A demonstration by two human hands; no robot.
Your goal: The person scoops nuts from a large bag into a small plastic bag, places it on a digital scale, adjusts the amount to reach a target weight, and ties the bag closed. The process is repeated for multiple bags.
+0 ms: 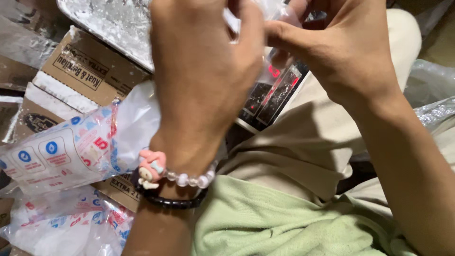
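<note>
We saw the left hand (201, 71) up close, with its back turned to us. Its fingers were pinched together on the top of a small clear plastic bag (272, 83). The right hand (341, 52) was just beside it, and its thumb and fingers were pinched on the same bag too. The two hands were almost touching at the top of the picture. The bag hung down between them, over the person's lap. Inside it we saw something dark with red marks, but we could not tell what it was.

On the left wrist there was a bracelet (189, 180) of clear beads with a little pink charm, and a black band (170, 203) right next to it.

Under the hands we saw tan trousers (303, 147) and a light green shirt (275, 223).

To the left lay white plastic packets (61, 151) with blue and red print. They were resting on flat brown cardboard (90, 71). Above the cardboard was a grey tray (118, 23) with white dust on it. At the far right edge there was some crinkly clear plastic (433, 85).
</note>
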